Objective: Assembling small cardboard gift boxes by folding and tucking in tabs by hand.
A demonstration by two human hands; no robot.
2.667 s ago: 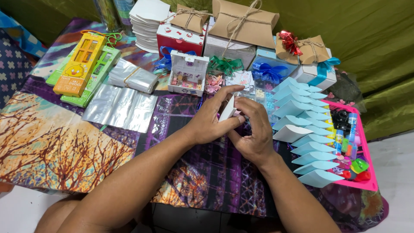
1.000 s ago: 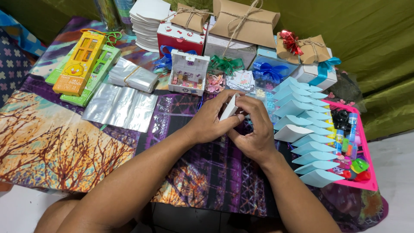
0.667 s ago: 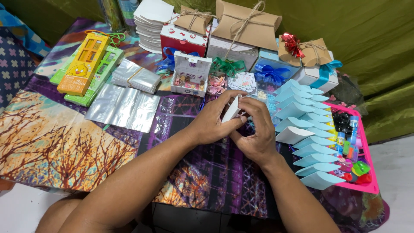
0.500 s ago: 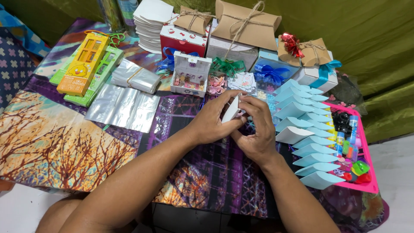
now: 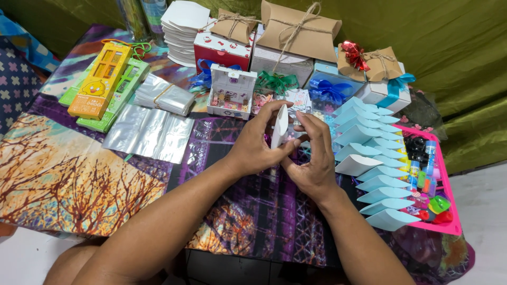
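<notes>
Both my hands meet over the middle of the patterned table. My left hand (image 5: 253, 145) and my right hand (image 5: 314, 158) pinch a small white pillow-shaped paper box (image 5: 279, 126) between them, held upright on its edge. Just right of my hands runs a row of several light blue and white pillow boxes (image 5: 369, 169), folded and overlapping. A small white case with tiny trinkets (image 5: 231, 92) stands open just beyond my left hand.
A pink tray (image 5: 449, 211) of small bottles and toys lies at the far right. Silver foil bags (image 5: 150, 132) and yellow and green boxes (image 5: 100, 79) lie at the left. Kraft pillow boxes (image 5: 298, 24), ribboned gift boxes and a white card stack (image 5: 182, 26) line the back.
My hands have stayed in the same spot, working the white box; it now stands more upright between my fingers. The camera view shifted slightly.
</notes>
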